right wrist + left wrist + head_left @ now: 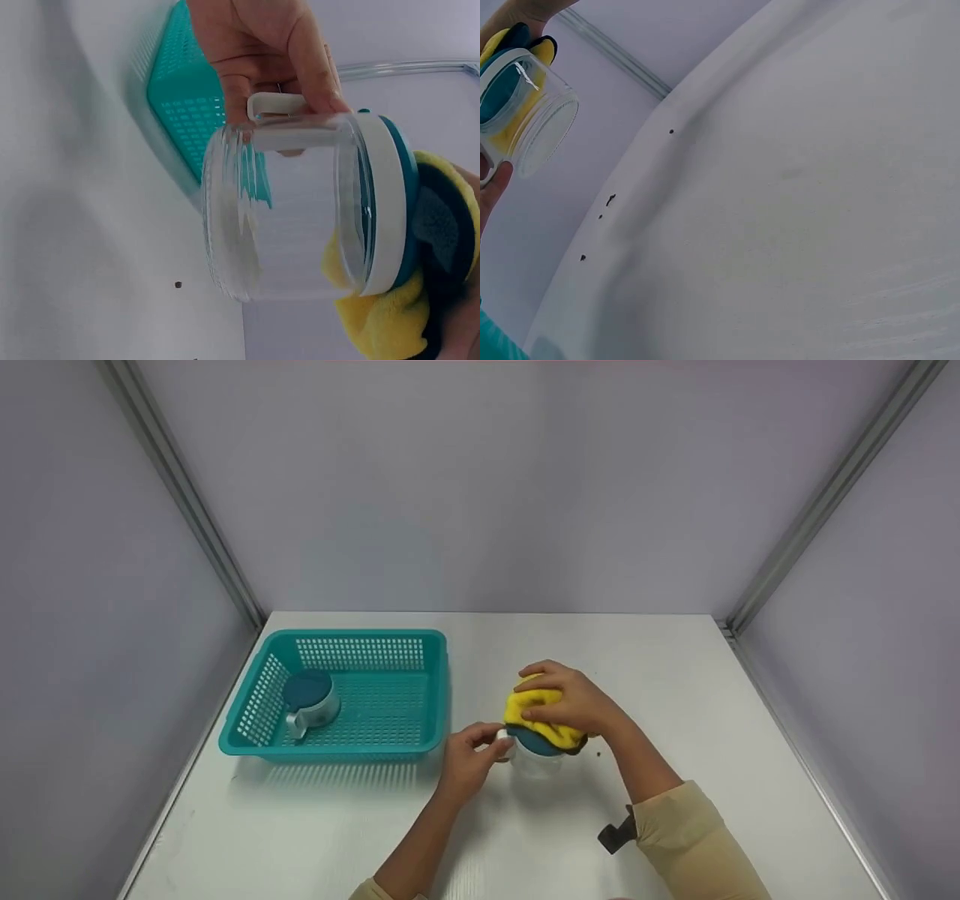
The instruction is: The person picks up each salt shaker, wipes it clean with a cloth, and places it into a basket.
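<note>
My left hand (471,759) pinches the white handle (276,103) of a clear jar (292,202) with a white collar and a blue-green lid (534,741). Over that lid, my right hand (574,701) grips a bunched yellow cloth (534,706) with a dark underside, its fingers curled into the folds. The cloth lies against the lid and droops down the far side of the jar, as the right wrist view shows. The left wrist view catches the jar (547,127) only at its upper left edge.
A teal plastic basket (435,690) stands left of the hands, holding a second lidded jar (319,711) with its handle toward the front. Small dark specks (610,200) dot the white table (300,825). Grey panels (465,495) enclose the table at the back and sides.
</note>
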A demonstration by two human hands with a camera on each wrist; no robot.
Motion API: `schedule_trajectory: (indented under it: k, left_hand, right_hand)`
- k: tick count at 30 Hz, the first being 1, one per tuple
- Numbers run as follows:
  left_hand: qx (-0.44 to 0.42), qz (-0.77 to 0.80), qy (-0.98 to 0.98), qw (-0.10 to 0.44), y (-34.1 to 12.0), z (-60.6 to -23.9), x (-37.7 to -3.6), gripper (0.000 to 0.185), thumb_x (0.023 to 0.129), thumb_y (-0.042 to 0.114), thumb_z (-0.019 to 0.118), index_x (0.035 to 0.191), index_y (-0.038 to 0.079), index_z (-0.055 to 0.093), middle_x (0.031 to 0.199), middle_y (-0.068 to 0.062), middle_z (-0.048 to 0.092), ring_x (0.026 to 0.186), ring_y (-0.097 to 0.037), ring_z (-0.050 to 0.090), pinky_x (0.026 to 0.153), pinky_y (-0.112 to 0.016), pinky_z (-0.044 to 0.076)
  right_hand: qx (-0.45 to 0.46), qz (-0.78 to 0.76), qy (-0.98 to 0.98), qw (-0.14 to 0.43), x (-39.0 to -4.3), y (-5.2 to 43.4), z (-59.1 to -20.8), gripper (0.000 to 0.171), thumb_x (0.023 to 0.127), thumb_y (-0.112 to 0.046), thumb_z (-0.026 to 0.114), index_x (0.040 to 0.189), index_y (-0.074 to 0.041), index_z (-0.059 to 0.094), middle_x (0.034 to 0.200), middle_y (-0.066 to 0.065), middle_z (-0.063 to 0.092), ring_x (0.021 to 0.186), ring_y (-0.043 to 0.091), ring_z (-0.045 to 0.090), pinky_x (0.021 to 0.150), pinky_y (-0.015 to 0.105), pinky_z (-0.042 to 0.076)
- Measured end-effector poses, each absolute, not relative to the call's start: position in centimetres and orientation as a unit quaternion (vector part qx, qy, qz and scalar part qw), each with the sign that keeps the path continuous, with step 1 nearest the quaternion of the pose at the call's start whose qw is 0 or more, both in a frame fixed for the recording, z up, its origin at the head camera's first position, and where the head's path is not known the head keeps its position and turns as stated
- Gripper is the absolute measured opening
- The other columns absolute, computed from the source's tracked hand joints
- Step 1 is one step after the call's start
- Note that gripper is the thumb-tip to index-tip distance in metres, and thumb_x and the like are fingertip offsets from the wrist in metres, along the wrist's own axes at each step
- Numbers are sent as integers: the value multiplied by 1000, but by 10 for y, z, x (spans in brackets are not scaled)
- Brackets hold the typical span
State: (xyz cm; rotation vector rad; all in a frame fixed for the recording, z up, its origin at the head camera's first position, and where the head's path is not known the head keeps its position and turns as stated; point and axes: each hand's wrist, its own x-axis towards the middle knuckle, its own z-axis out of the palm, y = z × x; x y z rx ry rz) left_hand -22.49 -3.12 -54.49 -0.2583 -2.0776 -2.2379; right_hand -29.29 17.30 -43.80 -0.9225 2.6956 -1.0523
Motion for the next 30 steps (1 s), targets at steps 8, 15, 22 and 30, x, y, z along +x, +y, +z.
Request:
schedule_trajectory:
  k: [8, 15, 22, 30]
  left_hand:
    - [-83, -735, -672, 37, -32, -546, -224, 23, 86, 27, 76, 106, 14, 75, 96, -5, 70, 90, -23, 66, 72, -35, 62]
    - [-71, -740, -668, 42, -35, -549, -226, 22, 87, 23, 76, 106, 12, 74, 97, -7, 70, 90, -24, 66, 72, -36, 62]
    - [-60, -742, -666, 41, -38, -545, -226, 23, 87, 24, 76, 107, 13, 74, 100, -6, 70, 92, -24, 67, 72, -36, 62]
    - [-71, -753, -652, 55, -41, -544, -226, 21, 88, 18, 75, 106, 8, 74, 99, -11, 70, 91, -22, 67, 71, -38, 63]
  right_hand:
    - [-295, -362, 883, 53, -295, 186, -444, 37, 85, -49, 74, 118, -35, 71, 135, -5, 57, 118, 20, 54, 92, 40, 53]
    - [-308, -353, 883, 22, -292, 197, -445, 34, 87, -44, 73, 119, -32, 72, 132, -7, 60, 116, 19, 57, 92, 40, 53]
    - [-279, -413, 867, 16, -292, 210, -454, 34, 86, -38, 76, 119, -31, 72, 129, -10, 62, 118, 19, 57, 94, 40, 51]
    - [-205, -546, 812, 0, -280, 214, -476, 36, 88, -20, 75, 124, -20, 70, 134, 0, 61, 117, 19, 56, 89, 26, 54]
